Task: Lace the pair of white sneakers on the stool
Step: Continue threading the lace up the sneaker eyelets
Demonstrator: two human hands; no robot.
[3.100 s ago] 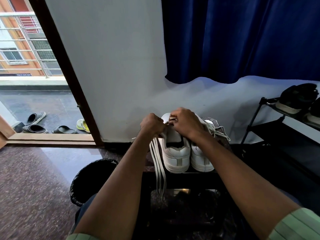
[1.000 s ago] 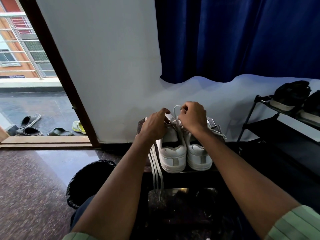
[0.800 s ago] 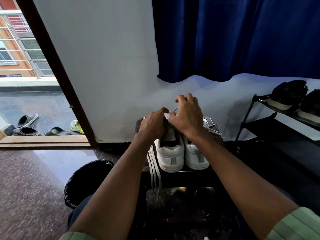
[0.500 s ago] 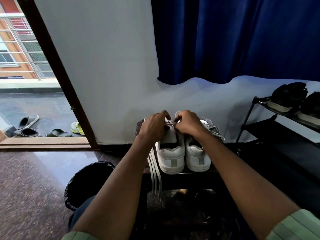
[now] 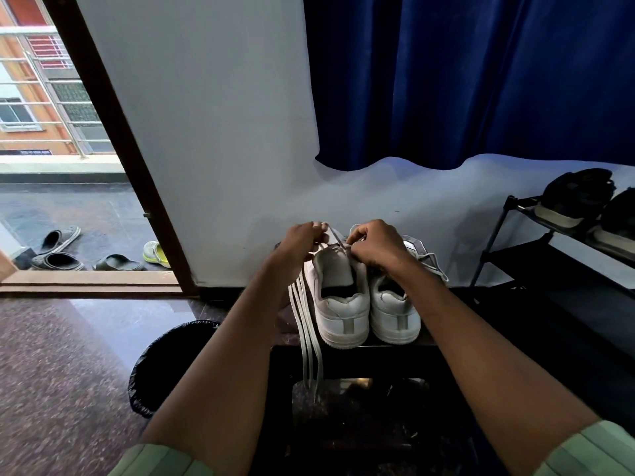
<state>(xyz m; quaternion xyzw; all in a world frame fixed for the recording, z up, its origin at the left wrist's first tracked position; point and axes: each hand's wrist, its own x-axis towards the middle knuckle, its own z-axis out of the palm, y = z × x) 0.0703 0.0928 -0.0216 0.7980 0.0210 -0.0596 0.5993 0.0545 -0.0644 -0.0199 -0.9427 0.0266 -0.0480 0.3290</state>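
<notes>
Two white leather sneakers stand side by side, heels toward the camera, on a dark low stool (image 5: 347,352) that is placed against the pale wall. The left white sneaker (image 5: 338,304) is touching the right white sneaker (image 5: 395,312) along their inner sides. Both hands are working over the front part of the left sneaker. The left hand (image 5: 300,243) has its fingers curled and pinches a flat white shoelace (image 5: 307,324) near its upper part; several strands of this lace hang down from the hand, past the edge of the stool, beside the left sneaker. The right hand (image 5: 376,245) is clenched above the tongue of the same sneaker and seems to pinch another part of the lace, though the fingertips are hidden behind the knuckles. The right sneaker has a loose grey-white lace (image 5: 431,264) lying out at its right side. On the floor to the left of the stool is a round black bin with a plastic liner (image 5: 165,365). At the right stands a black metal shoe rack (image 5: 515,255) carrying dark shoes (image 5: 577,197). A dark blue curtain (image 5: 464,80) hangs above. Through the open doorway, several sandals (image 5: 58,249) lie outside.
</notes>
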